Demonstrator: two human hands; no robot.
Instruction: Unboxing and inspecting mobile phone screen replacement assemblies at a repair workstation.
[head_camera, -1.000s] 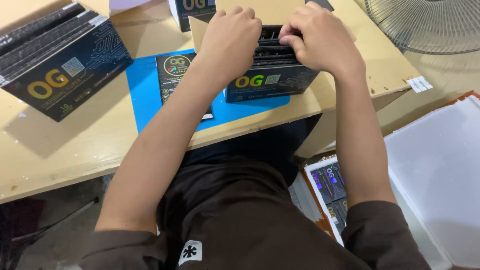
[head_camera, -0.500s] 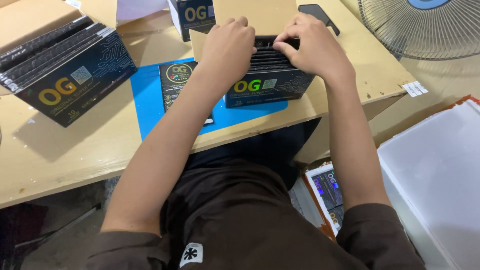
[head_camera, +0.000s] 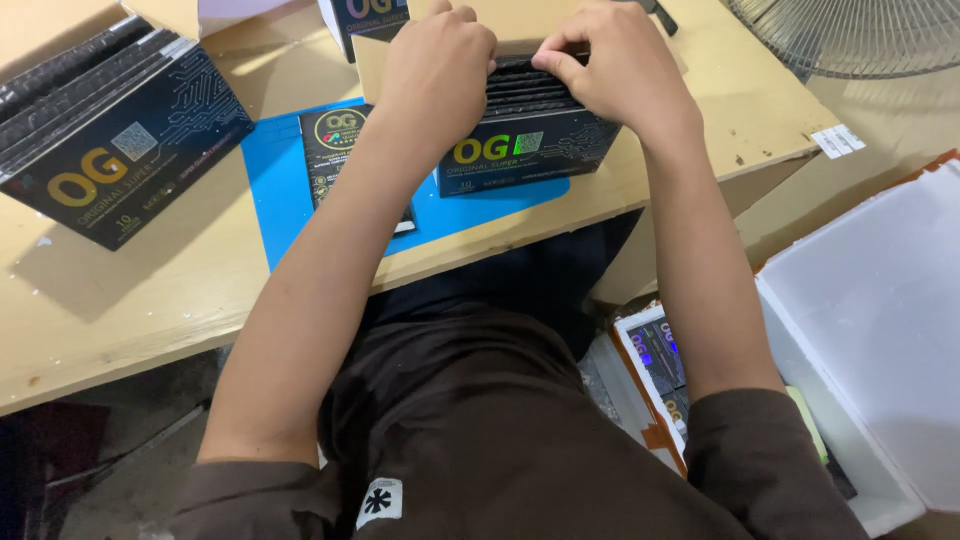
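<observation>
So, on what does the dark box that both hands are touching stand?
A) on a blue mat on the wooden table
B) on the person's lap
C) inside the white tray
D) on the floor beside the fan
A: the dark box under the left hand and right hand stands on the blue mat on the wooden table.

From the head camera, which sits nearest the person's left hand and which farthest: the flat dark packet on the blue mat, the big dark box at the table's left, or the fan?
1. Flat dark packet, just left of the left hand, on the blue mat.
2. Big dark box, far left.
3. Fan, far right.
</observation>
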